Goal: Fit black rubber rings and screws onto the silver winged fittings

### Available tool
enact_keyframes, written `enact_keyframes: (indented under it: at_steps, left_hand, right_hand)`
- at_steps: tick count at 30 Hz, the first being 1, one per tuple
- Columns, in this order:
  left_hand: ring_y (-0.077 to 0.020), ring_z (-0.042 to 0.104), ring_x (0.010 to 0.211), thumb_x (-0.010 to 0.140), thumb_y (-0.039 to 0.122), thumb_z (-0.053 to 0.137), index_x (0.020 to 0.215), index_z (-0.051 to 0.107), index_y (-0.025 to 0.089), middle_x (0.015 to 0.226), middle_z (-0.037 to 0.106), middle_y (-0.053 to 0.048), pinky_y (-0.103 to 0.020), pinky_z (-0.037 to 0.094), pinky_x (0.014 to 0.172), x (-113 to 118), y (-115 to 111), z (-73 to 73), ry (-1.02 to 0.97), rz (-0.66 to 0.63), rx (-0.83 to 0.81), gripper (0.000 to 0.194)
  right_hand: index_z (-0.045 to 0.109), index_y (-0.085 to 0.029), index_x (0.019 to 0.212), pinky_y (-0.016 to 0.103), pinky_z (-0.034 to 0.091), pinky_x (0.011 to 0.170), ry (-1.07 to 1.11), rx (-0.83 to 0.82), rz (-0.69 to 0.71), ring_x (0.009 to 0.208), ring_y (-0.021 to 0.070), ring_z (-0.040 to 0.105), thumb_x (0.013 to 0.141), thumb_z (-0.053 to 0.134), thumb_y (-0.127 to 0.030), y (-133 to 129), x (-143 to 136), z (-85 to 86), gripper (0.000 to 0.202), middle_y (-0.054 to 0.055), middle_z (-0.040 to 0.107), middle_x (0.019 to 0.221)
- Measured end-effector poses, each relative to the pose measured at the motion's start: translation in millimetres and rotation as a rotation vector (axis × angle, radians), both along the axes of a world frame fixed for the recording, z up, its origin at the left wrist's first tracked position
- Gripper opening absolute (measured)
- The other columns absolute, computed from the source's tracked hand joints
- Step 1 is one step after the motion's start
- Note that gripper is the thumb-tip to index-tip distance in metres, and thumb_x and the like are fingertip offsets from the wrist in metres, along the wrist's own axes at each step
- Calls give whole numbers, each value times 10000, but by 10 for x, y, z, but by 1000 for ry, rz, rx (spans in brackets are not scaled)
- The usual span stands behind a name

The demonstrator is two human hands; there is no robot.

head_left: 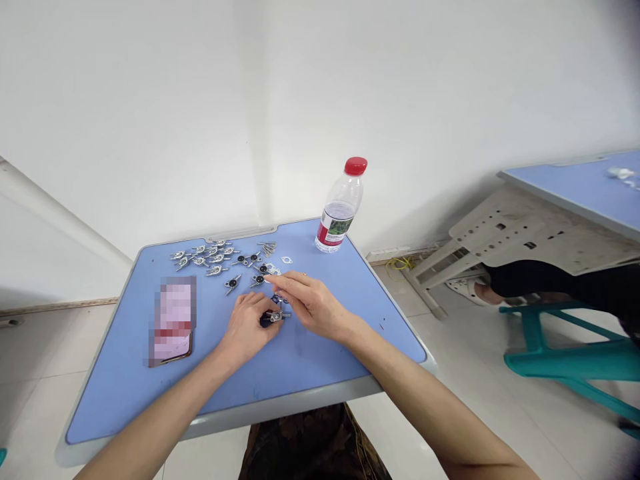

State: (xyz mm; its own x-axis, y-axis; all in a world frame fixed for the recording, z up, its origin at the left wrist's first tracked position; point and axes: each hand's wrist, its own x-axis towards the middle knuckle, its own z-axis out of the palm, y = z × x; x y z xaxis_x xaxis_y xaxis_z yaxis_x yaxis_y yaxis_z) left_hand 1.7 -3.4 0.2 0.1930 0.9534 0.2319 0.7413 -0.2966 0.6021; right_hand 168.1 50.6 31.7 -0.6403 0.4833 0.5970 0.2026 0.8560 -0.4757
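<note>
My left hand (250, 323) is closed around a small metal valve-like fitting (274, 317) with stub pipes, steadying it low over the blue table. Just above that part, my right hand (314, 303) has its thumb and fingers pinched together; what they hold is too small and covered to make out. Beyond my hands lie several like fittings with round black faces, one of them a black-faced fitting (233, 284) near my left hand. Farther back left is a group of silver fittings (215, 252). A flat metal gasket-like plate (287, 260) and several small screws (268, 248) lie behind my right hand.
A phone (173, 320) with a blurred-out screen lies on the left of the blue table (215, 393). A red-capped water bottle (336, 217) stands at the back right, by the wall. To the right are another table (590, 190), a green stool (570, 360) and a person's leg.
</note>
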Motion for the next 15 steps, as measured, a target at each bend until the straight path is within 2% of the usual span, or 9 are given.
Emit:
enact_keyframes:
  at_steps: [4, 6, 11, 13, 15]
  left_hand:
    - [-211, 593, 854, 733, 153, 641, 786, 608, 221, 830, 667, 4, -393, 390, 821, -1, -4, 2, 6, 4, -4, 92]
    - [-211, 593, 842, 737, 159, 637, 789, 612, 222, 829, 668, 2, -397, 391, 818, -3, -4, -2, 9, 4, -5, 86]
    - [-213, 598, 833, 729, 161, 642, 779, 612, 218, 814, 666, 0, -401, 392, 823, -6, -4, -2, 8, 0, 1, 82]
    - [-214, 597, 836, 731, 161, 640, 778, 614, 219, 817, 665, -1, -398, 394, 818, -4, -5, 3, 11, 1, -3, 79]
    - [-214, 595, 838, 729, 160, 642, 781, 617, 220, 813, 663, 1, -398, 396, 819, -2, -7, 6, 14, 4, -7, 83]
  right_hand:
    - [567, -198, 1136, 292, 503, 719, -13, 34, -90, 820, 162, 604, 949, 422, -201, 18, 7, -19, 236, 69, 645, 928]
    - [571, -195, 1129, 294, 501, 705, -39, 50, -137, 797, 167, 603, 947, 439, -237, 26, 16, -18, 228, 69, 646, 900]
    - [411, -194, 1330, 318, 514, 757, -61, -4, -23, 909, 179, 600, 964, 335, -175, 28, 28, 12, 374, 102, 620, 1047]
    - [434, -199, 1309, 306, 510, 733, -48, 4, -21, 857, 170, 603, 964, 344, -169, 33, 19, -4, 358, 83, 636, 990]
    - [499, -201, 1239, 291, 499, 696, -37, 26, -82, 788, 162, 601, 960, 384, -188, 43, 7, -38, 302, 67, 649, 927]
